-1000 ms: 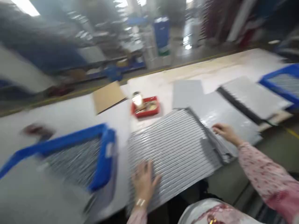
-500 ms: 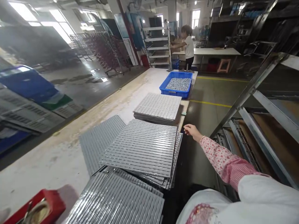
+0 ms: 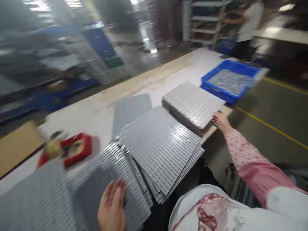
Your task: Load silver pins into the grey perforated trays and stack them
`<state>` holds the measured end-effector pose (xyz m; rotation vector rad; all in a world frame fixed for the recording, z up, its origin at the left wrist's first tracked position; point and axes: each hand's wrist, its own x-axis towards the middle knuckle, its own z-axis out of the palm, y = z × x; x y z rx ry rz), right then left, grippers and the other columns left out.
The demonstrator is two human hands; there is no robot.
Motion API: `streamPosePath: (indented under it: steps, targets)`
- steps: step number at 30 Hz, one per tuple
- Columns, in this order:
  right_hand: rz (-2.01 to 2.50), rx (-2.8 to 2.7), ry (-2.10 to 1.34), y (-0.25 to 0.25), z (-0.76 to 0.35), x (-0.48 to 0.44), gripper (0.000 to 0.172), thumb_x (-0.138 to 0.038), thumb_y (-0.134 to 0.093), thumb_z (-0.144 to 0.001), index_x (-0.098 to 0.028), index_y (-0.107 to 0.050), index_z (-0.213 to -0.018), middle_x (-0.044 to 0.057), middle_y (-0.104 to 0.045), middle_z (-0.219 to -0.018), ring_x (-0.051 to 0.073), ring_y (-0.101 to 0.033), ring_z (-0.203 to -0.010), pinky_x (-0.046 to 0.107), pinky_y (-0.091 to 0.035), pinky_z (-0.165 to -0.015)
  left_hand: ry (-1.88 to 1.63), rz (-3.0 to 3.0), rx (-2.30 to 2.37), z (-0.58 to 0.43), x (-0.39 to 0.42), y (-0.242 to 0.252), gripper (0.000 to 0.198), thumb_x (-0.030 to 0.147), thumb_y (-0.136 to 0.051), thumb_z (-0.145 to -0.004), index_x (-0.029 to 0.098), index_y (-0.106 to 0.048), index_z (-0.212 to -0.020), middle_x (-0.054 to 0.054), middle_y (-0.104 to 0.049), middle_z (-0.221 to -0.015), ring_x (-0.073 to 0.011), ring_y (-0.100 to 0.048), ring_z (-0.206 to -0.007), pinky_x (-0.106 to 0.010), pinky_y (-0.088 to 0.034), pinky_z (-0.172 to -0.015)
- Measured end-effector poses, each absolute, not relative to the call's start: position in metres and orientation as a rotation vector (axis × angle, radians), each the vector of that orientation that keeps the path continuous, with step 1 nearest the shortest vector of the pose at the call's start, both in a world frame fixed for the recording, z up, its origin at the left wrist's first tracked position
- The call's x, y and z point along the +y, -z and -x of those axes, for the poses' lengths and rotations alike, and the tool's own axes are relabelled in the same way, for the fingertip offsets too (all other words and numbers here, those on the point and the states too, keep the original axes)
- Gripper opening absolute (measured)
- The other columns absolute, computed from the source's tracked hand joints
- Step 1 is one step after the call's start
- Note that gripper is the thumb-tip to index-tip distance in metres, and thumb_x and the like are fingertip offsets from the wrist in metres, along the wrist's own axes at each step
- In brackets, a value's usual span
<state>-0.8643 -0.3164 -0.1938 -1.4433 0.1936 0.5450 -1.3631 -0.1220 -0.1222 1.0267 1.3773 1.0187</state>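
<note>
Grey ribbed plastic panels lie fanned in a slumped stack between the left hand and the right hand. A neater stack of grey slotted panels sits just past the right hand, fingertips at its edge, any pinch unclear. Loose grey sheets remain beneath the left hand's spread fingers. Farther ahead on the white worktop sits a blue plastic crate of small metal pieces.

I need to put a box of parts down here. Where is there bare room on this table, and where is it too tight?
Bare white tabletop shows beyond the far panel stack, bordered by the blue crate and the flat grey sheet. Another patch lies between that sheet and the red tray. It is crowded around the overlapping panels by the left hand.
</note>
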Motion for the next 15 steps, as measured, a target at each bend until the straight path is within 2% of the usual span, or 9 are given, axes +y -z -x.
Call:
streamPosePath:
  steps: [2, 5, 10, 12, 15]
  targets:
    - [1.332, 0.080, -0.662, 0.204, 0.837, -0.300, 0.018, -0.020, -0.069, -0.074, -0.022, -0.059, -0.089, -0.003, -0.063, -0.070, 0.008, -0.060, -0.062, 0.016, -0.047, -0.057, -1.185, -0.922, 1.431, 1.341, -0.140, 0.121, 0.047, 0.036, -0.082, -0.063, 0.022, -0.064, -0.104, -0.004, -0.068, -0.106, -0.0193, -0.064, -0.106, -0.041, -0.044, -0.108]
    - [1.223, -0.062, -1.047, 0.218, 0.836, -0.267, 0.024, -0.030, -0.074, -0.074, -0.020, -0.064, -0.094, 0.004, -0.069, -0.081, 0.013, -0.065, -0.072, 0.023, -0.053, -0.065, -1.293, -0.791, 1.432, 1.314, -0.172, 0.117, 0.049, 0.033, -0.081, -0.067, 0.022, -0.063, -0.110, -0.007, -0.066, -0.113, -0.0205, -0.062, -0.110, -0.045, -0.039, -0.111]
    - [0.825, -0.377, -1.757, 0.200, 0.942, -0.203, 0.040, -0.044, -0.072, -0.081, -0.018, -0.064, -0.110, 0.010, -0.070, -0.110, 0.021, -0.067, -0.100, 0.035, -0.053, -0.090, -1.449, -0.491, 1.290, 1.299, -0.209, 0.105, 0.052, 0.051, -0.074, -0.075, 0.022, -0.055, -0.114, -0.012, -0.059, -0.125, -0.0246, -0.055, -0.123, -0.049, -0.036, -0.114]
    - [0.704, -0.368, -1.829, 0.184, 0.985, -0.171, 0.048, -0.053, -0.063, -0.087, -0.018, -0.059, -0.119, 0.012, -0.065, -0.121, 0.022, -0.064, -0.110, 0.037, -0.051, -0.095, -1.511, -0.384, 1.230, 1.303, -0.205, 0.100, 0.054, 0.056, -0.068, -0.080, 0.022, -0.050, -0.117, -0.014, -0.054, -0.129, -0.0243, -0.053, -0.127, -0.049, -0.037, -0.113]
    - [0.751, -0.282, -1.701, 0.165, 1.015, -0.123, 0.047, -0.052, -0.061, -0.088, -0.020, -0.056, -0.122, 0.009, -0.067, -0.116, 0.020, -0.065, -0.106, 0.034, -0.054, -0.089, -1.545, -0.236, 1.189, 1.310, -0.185, 0.098, 0.055, 0.057, -0.063, -0.082, 0.021, -0.044, -0.120, -0.015, -0.049, -0.132, -0.0252, -0.050, -0.129, -0.051, -0.040, -0.110]
